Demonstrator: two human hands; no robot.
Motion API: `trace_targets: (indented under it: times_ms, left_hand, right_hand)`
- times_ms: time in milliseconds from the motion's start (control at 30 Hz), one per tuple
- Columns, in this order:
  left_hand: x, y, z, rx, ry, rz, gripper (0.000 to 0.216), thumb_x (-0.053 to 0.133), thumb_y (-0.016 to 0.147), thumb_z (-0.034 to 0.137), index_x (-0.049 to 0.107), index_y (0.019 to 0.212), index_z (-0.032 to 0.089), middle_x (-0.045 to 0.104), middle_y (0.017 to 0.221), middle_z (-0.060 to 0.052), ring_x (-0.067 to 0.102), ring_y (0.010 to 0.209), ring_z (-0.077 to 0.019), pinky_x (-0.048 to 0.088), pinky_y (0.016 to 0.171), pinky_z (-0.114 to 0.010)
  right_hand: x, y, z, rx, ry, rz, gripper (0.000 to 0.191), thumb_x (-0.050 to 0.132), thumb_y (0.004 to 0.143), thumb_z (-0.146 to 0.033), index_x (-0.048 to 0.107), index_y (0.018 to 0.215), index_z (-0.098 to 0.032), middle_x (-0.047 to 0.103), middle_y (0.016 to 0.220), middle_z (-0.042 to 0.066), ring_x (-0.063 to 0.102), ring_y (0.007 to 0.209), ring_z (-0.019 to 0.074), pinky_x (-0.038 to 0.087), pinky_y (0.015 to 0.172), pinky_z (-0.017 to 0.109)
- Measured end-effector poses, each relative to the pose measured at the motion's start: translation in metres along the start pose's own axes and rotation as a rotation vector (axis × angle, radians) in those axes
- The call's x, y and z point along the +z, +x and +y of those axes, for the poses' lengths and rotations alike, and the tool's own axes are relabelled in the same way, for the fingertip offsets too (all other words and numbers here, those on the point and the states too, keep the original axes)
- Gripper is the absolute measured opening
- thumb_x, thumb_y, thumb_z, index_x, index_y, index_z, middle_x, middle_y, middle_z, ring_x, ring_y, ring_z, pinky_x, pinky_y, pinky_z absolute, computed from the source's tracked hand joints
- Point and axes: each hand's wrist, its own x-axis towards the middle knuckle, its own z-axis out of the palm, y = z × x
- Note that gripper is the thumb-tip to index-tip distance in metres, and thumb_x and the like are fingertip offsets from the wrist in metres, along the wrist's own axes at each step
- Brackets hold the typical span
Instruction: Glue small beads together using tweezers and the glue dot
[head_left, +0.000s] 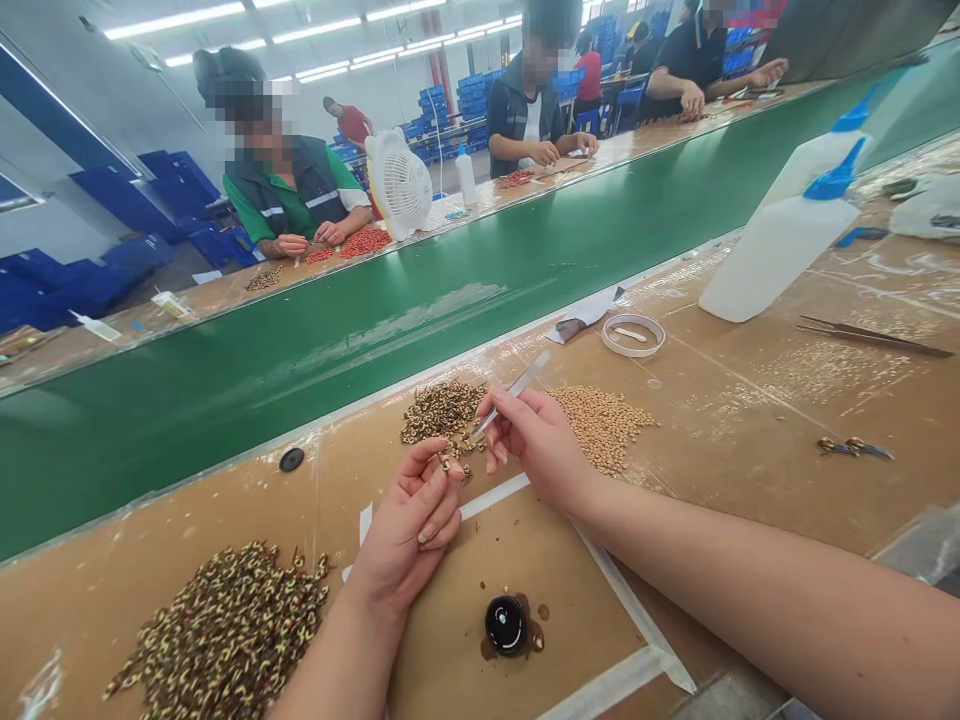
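Note:
My left hand point(409, 525) is closed, thumb and fingertips pinching a small black-and-cream piece point(448, 463). In my right hand point(544, 440) a pair of metal tweezers point(525, 378) is held, its lower end pointing down toward my left fingertips. Just beyond the hands lies a pile of small dark-and-cream pieces point(441, 408). To the right of it, partly behind my right hand, spreads a pile of tan beads point(604, 425). Between my forearms sits a small round black cup of glossy dark liquid point(506, 626), with brown stains around it.
A bigger pile of dark-and-cream pieces point(232, 635) lies at lower left. A tape roll point(658, 338), a white squeeze bottle point(780, 255) and other tweezers point(874, 337) are to the right. Beyond runs a green conveyor belt point(480, 275); several people work across it.

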Motion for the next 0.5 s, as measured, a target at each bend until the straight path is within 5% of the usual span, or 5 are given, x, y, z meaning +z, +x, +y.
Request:
trace_targets:
  times_ms: [300,500]
  left_hand:
    - [-0.0018,0.002,0.0015,0.067,0.035,0.067,0.02,0.091,0.086,0.028,0.081,0.104,0.03,0.075,0.088,0.004,0.01,0.045,0.0003,0.025,0.04,-0.008]
    - [0.0001,0.0067,-0.0042,0.22,0.387,0.251,0.027,0.09,0.086,0.038,0.079,0.106,0.023,0.08,0.094,-0.005,0.035,0.045,-0.0011,0.03,0.042,-0.013]
  right_hand:
    - [-0.0005,-0.0006,-0.0015,0.002,-0.005,-0.001,0.036,0.077,0.091,-0.055,0.071,0.085,-0.02,0.058,0.062,-0.004,0.05,0.046,0.009,0.057,0.046,0.026]
    - [-0.0054,0.0066,-0.0043,-0.063,-0.037,0.115,0.038,0.078,0.089,-0.056,0.069,0.083,-0.02,0.056,0.063,-0.004,0.047,0.047,0.0087,0.052,0.044,0.024]
